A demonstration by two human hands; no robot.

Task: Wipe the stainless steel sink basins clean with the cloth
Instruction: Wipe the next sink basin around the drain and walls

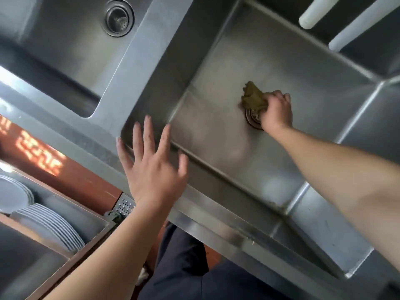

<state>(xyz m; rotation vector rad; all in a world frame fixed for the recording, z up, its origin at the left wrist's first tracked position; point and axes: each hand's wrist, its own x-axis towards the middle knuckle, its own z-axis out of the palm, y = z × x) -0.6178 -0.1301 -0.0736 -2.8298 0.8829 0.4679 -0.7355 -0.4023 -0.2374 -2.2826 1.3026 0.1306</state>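
Cloth (253, 96), olive and crumpled, sits bunched in my right hand (275, 111), fingers curled round it, pressed to the floor of the near basin (216, 135) right over its drain (252, 115). My left hand (151, 161) hovers spread and empty above the front rim. Two white handles (346, 24) overhang the far wall; stacked plates (52, 226) stand left.

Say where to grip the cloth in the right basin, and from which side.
Grip the bunched near end of the cloth, coming from above on the front-rim side, as the right hand does now. The cloth lies crumpled on the basin floor beside the drain, its loose olive end fanning away. The left hand is spread open over the front rim.
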